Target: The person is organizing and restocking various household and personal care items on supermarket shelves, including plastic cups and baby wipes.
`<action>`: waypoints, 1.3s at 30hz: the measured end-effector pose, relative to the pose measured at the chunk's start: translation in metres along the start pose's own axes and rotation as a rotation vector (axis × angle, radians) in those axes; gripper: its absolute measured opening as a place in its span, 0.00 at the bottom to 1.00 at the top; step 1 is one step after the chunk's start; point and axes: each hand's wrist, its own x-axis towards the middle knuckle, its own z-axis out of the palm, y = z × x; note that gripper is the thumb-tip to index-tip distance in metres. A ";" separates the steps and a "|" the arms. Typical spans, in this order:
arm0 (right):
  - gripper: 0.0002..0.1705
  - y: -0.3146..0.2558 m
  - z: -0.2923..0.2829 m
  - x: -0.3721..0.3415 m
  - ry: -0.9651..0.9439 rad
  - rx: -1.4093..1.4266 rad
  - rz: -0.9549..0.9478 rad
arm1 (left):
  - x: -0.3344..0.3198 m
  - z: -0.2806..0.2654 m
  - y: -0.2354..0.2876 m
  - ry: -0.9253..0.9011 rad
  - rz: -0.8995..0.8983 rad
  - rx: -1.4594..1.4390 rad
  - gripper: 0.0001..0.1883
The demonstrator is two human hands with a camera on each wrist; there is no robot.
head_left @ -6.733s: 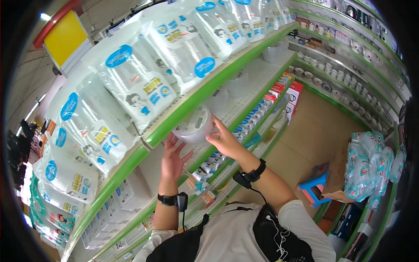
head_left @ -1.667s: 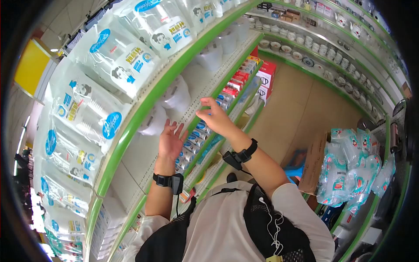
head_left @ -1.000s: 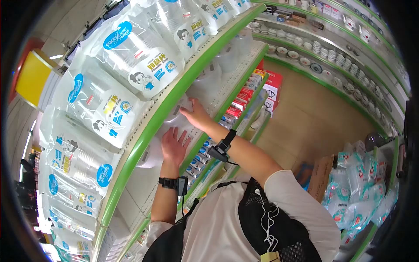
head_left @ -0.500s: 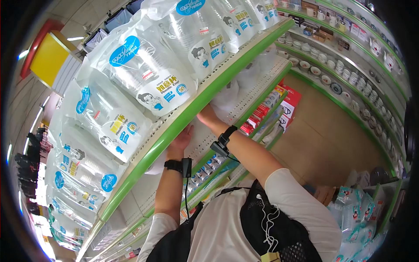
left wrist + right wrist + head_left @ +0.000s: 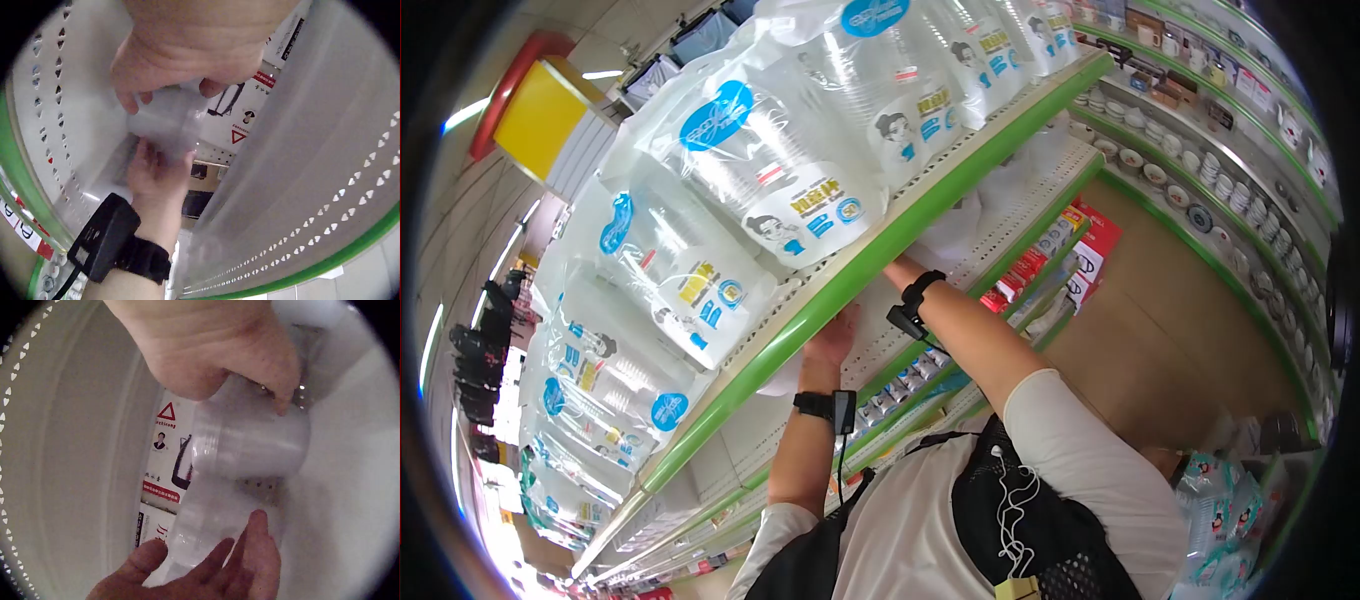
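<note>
Green-edged shop shelving encloses the work area. Its upper shelf overhangs the left hand and right hand; the lower shelf lies beneath them. Bagged plastic cups stand on the upper shelf, above the hands. Printed boxes stand beyond the fingertips.

Left hand: fingers and thumb spread apart around the left container; firm contact cannot be confirmed. Right hand: one digit lies against the side of the right container; whether it grips cannot be told. Both translucent containers appear to stand side by side on the lower shelf, between the hands.

Caution: tight clearance may cause knuckles or rims to strike the upper shelf; an uneven sideways push may tip one container against its neighbour.

Orientation: rimmed end points up toward the upper shelf; long axis appears roughly upright.
</note>
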 end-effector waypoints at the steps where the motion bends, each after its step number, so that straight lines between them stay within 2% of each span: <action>1: 0.35 0.007 0.001 0.000 -0.005 -0.013 -0.013 | -0.010 0.002 0.002 0.029 -0.060 -0.041 0.31; 3: 0.35 0.021 0.003 0.000 -0.022 -0.042 -0.035 | -0.032 -0.002 0.004 0.071 -0.109 -0.096 0.29; 5: 0.34 0.027 0.005 -0.002 -0.048 -0.072 -0.056 | -0.058 -0.016 0.004 -0.058 -0.161 0.177 0.28; 6: 0.33 0.027 0.005 -0.002 -0.056 -0.089 -0.070 | -0.074 -0.021 0.010 -0.048 -0.150 0.166 0.28; 7: 0.33 -0.017 -0.009 -0.019 -0.074 -0.085 -0.073 | -0.094 -0.026 0.020 -0.082 -0.181 0.165 0.28; 9: 0.30 -0.126 -0.023 -0.052 0.006 0.208 -0.105 | -0.125 -0.056 0.035 -0.111 -0.206 0.154 0.28; 10: 0.29 -0.131 -0.017 -0.060 -0.037 0.032 -0.211 | -0.141 -0.079 0.043 -0.108 -0.258 0.084 0.26; 11: 0.29 -0.139 -0.008 -0.073 -0.049 0.032 -0.212 | -0.156 -0.103 0.051 -0.106 -0.310 0.014 0.25; 13: 0.29 -0.166 0.006 -0.103 -0.245 0.034 -0.014 | -0.179 -0.165 0.069 -0.098 -0.333 0.004 0.25; 14: 0.29 -0.194 0.007 -0.111 -0.241 0.029 -0.006 | -0.185 -0.185 0.076 -0.090 -0.346 -0.005 0.24; 15: 0.30 -0.230 0.005 -0.115 -0.454 0.090 0.210 | -0.187 -0.190 0.081 -0.090 -0.355 -0.006 0.24; 16: 0.30 -0.250 0.008 -0.119 -0.663 0.154 0.428 | -0.192 -0.190 0.088 0.135 -0.258 0.044 0.25; 17: 0.30 -0.250 0.018 -0.124 -0.658 0.152 0.436 | -0.198 -0.189 0.093 0.359 -0.159 0.095 0.26; 18: 0.30 -0.248 0.031 -0.130 -0.693 0.204 0.374 | -0.192 -0.180 0.099 0.396 -0.074 0.125 0.28; 19: 0.30 -0.245 0.042 -0.135 -0.728 0.256 0.310 | -0.187 -0.166 0.105 0.393 -0.085 0.132 0.28; 20: 0.29 -0.234 0.054 -0.142 -0.676 0.210 0.209 | -0.183 -0.152 0.110 0.321 -0.020 0.112 0.29; 21: 0.29 -0.233 0.058 -0.148 -0.665 0.209 0.217 | -0.182 -0.146 0.113 0.249 0.044 0.092 0.30; 22: 0.31 -0.232 0.060 -0.156 -0.625 0.143 0.172 | -0.176 -0.164 0.109 0.131 0.021 0.038 0.31; 24: 0.33 -0.224 0.063 -0.166 -0.569 0.073 0.123 | -0.166 -0.163 0.100 0.098 0.038 0.128 0.32; 26: 0.36 -0.206 0.064 -0.176 -0.373 -0.026 0.144 | -0.162 -0.147 0.090 0.065 0.057 0.217 0.33; 27: 0.36 -0.210 0.054 -0.179 -0.360 -0.029 0.146 | -0.164 -0.133 0.088 0.073 0.029 0.260 0.33; 29: 0.36 -0.226 0.019 -0.180 -0.312 0.039 0.319 | -0.158 -0.111 0.083 0.065 -0.003 0.309 0.34; 32: 0.33 -0.232 -0.025 -0.177 -0.217 0.070 0.393 | -0.141 -0.085 0.065 -0.036 -0.042 0.254 0.35; 37: 0.28 -0.202 -0.080 -0.159 -0.049 -0.068 0.366 | -0.090 -0.030 0.029 -0.180 -0.102 0.204 0.39; 39: 0.27 -0.192 -0.100 -0.146 0.047 -0.219 0.253 | -0.067 -0.014 0.012 -0.199 -0.088 0.183 0.39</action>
